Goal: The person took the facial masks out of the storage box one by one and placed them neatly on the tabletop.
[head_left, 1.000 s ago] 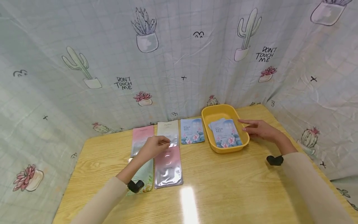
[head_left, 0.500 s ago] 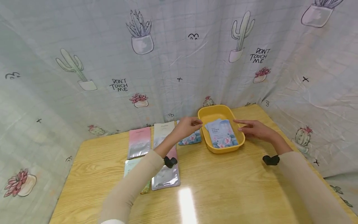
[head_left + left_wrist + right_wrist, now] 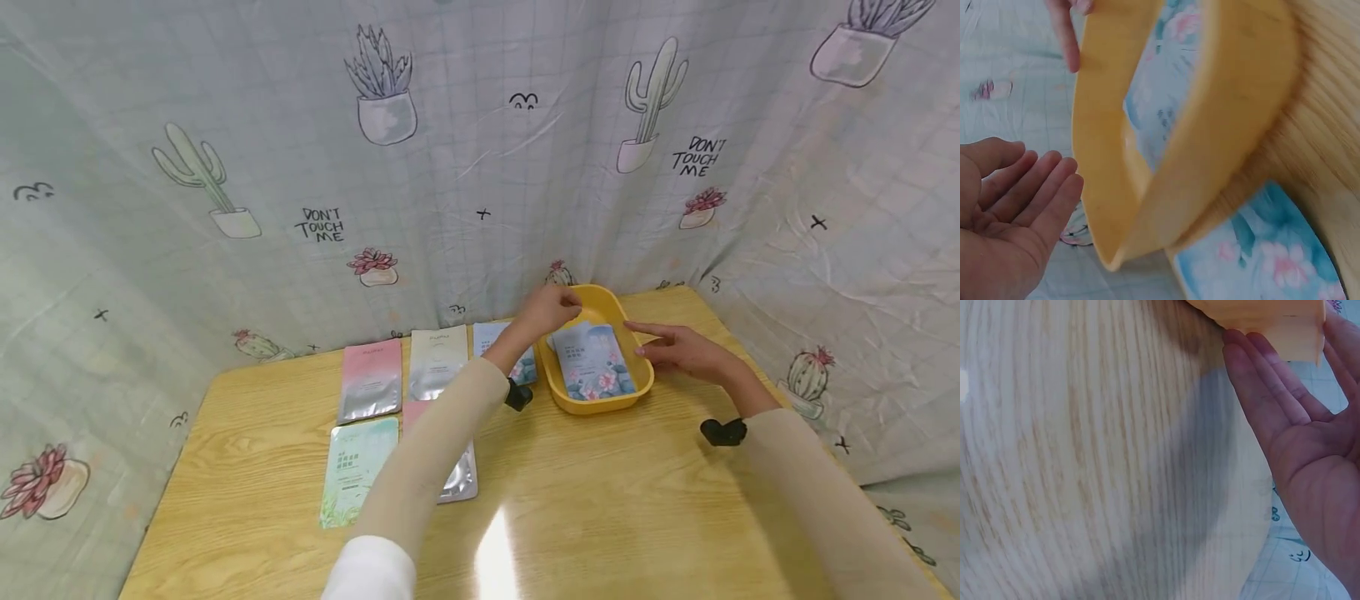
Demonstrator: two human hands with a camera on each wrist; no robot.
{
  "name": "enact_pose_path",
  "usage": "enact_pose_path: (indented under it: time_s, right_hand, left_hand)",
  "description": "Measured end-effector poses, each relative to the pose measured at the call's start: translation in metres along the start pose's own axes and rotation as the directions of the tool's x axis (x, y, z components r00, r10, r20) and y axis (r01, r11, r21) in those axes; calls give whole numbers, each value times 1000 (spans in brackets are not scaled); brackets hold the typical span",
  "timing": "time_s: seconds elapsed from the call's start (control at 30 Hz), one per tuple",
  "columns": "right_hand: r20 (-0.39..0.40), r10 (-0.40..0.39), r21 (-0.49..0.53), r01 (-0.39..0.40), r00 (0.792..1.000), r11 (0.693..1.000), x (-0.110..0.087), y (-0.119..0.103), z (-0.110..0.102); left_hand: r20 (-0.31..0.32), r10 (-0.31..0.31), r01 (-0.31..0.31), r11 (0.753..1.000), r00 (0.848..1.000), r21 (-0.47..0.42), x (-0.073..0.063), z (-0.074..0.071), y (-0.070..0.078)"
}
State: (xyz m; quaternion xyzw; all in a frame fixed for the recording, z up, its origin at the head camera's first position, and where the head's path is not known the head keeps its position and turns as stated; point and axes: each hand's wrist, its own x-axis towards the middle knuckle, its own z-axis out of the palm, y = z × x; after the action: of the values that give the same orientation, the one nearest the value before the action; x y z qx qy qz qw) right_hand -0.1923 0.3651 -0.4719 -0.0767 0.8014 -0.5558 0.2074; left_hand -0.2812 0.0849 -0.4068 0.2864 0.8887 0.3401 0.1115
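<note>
In the head view, my left hand (image 3: 551,312) hovers over the back left rim of a yellow plastic basket (image 3: 596,407). Its fingers are loosely bent and hold nothing, as the left wrist view shows. My right hand (image 3: 686,354) touches the basket's right side with extended fingers; in the right wrist view the fingertips (image 3: 1235,353) rest against the outer wall. Blue sheet mask packets (image 3: 596,358) with pink flowers lie overlapping inside the basket. Another blue flowered packet (image 3: 1260,256) lies on the table left of the basket, partly covered by my left arm in the head view.
Left of the basket lie a pink packet (image 3: 371,379), a cream and silver packet (image 3: 435,362), a green packet (image 3: 358,475) and a second pink and silver packet (image 3: 461,479), partly behind my left sleeve. A patterned curtain (image 3: 480,167) borders the wooden table (image 3: 585,500).
My left hand has moved right, from over the pink and cream packets, past the loose blue packet, to the basket's rim. My right hand stays at the basket's side.
</note>
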Motion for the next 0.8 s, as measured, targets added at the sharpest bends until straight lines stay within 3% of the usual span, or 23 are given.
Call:
enact_pose_path:
  time_s: [0.23, 0.37, 0.5, 0.6, 0.67, 0.8]
  right_hand:
    - [-8, -2, 17, 2, 1000, 1000, 3, 6, 2]
    - [-11, 18, 21, -18, 1000, 1000, 3, 8, 2]
    - [-15, 20, 15, -20, 1000, 1000, 2, 5, 2]
    - [-18, 23, 16, -23, 1000, 1000, 3, 2, 1]
    - [-16, 31, 26, -31, 999, 999, 3, 1, 1]
    - [-5, 29, 31, -29, 1000, 999, 3, 0, 1]
  left_hand:
    - [-79, -137, 128, 985, 987, -115, 24, 18, 0]
    - [-60, -220, 207, 962, 974, -176, 32, 29, 1]
    - [15, -243, 244, 968, 970, -64, 40, 35, -2]
    - [84, -221, 213, 973, 972, 93, 46, 36, -4]
    - [143, -223, 201, 967, 964, 156, 50, 36, -5]
    - [166, -243, 215, 962, 956, 170, 51, 37, -4]
